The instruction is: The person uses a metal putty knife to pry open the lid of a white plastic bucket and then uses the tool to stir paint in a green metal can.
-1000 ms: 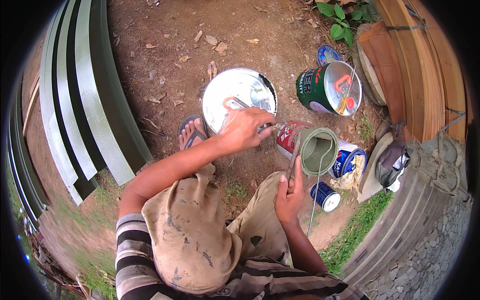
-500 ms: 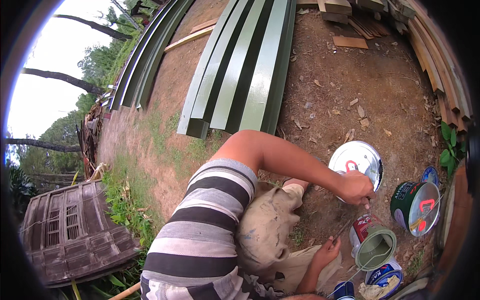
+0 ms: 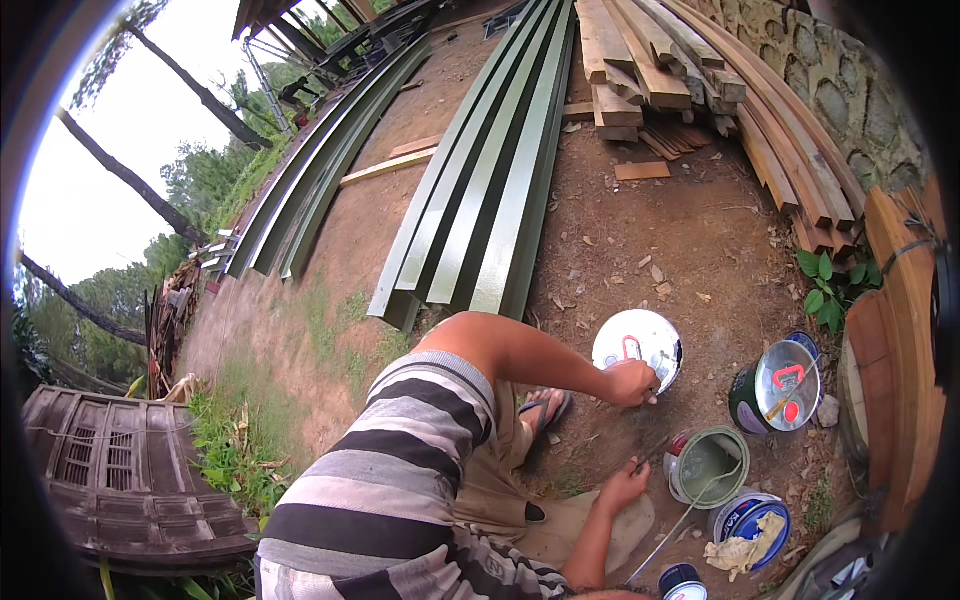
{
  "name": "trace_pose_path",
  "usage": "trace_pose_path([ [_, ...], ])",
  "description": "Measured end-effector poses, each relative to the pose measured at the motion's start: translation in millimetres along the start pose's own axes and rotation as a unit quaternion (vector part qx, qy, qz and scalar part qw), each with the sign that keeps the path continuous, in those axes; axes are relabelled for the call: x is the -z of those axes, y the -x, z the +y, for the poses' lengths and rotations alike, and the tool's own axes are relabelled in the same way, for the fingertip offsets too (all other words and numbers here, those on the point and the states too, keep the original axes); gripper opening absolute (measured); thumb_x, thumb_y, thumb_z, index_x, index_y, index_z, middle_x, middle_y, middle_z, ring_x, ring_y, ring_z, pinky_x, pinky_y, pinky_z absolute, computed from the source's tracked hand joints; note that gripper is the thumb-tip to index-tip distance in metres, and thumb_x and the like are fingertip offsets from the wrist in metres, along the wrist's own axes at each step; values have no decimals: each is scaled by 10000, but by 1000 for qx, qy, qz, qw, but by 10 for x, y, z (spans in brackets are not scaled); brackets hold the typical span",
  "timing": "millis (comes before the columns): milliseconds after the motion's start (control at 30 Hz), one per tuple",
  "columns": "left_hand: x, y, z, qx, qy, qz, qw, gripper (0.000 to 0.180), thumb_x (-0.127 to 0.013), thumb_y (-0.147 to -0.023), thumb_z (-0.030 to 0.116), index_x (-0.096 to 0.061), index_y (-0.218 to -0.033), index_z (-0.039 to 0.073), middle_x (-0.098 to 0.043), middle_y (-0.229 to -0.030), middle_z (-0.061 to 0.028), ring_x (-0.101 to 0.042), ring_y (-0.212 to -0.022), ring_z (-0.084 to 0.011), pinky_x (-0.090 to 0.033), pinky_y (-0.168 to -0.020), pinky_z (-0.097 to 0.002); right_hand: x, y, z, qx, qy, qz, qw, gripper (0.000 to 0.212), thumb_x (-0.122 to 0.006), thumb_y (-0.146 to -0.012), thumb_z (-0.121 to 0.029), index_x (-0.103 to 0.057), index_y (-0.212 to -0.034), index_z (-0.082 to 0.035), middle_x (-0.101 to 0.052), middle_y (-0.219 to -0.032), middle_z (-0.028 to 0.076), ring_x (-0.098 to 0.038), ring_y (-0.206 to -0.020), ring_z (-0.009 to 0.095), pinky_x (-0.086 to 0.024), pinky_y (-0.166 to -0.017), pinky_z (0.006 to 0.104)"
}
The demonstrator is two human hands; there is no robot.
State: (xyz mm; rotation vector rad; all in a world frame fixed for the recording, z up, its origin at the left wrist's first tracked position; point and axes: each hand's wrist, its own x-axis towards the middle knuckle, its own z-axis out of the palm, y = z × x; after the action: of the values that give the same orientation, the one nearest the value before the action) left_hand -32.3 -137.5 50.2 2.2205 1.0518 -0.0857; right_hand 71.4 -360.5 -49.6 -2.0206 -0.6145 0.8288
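My left hand, at the end of the bare arm from the striped sleeve, is closed beside a round white metal lid with a red handle. What its fingers pinch is too small to make out. Lower down, my right hand grips a thin dark stick-like tool, which slants up toward an open paint can. Greenish paint coats that can's inside, and a pale rod leans out of it.
A dark green can with a silver top stands to the right. A blue tub with a pale rag sits near the open can. Glossy green metal beams lie ahead, with stacked timber beyond. Wooden shutters lie at left.
The view has tilted, bringing more of the beams and timber into sight. Both hands stay beside the open can, the right still gripping the dark tool.
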Motion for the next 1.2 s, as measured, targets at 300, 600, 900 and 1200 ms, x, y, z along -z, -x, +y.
trace_pose_path([
  [300,-901,863,667,-31,77,98,992,281,-745,-929,299,-748,-989,25,-735,-882,-249,-742,-889,-437,-573,-794,-546,57,-180,149,73,31,78,994,361,-636,-978,-93,-651,-1272,115,-718,-1162,339,-682,-1097,513,-512,-936,532],
  [600,-1177,1257,364,-175,5,131,976,192,-681,-932,234,-718,-1031,74,-703,-955,-176,-733,-876,-400,-594,-761,-514,285,391,-117,109,112,24,987,293,-655,-991,-98,-649,-1207,101,-709,-1131,345,-670,-1087,530,-498,-906,562],
  [900,-891,1009,327,-176,11,23,984,256,-741,-925,260,-726,-997,15,-723,-957,-210,-739,-938,-413,-581,-810,-511,468,743,-235,162,56,35,984,315,-612,-1036,-154,-666,-1262,58,-725,-1115,289,-682,-1054,461,-507,-941,487],
  [1200,-1006,1148,50,-75,119,105,984,271,-731,-919,201,-728,-959,-68,-728,-895,-288,-735,-888,-460,-576,-801,-540,-103,189,-297,-51,-283,-119,950,245,-520,-1119,-164,-603,-1314,-43,-665,-1150,55,-600,-867,93,-515,-691,246],
])
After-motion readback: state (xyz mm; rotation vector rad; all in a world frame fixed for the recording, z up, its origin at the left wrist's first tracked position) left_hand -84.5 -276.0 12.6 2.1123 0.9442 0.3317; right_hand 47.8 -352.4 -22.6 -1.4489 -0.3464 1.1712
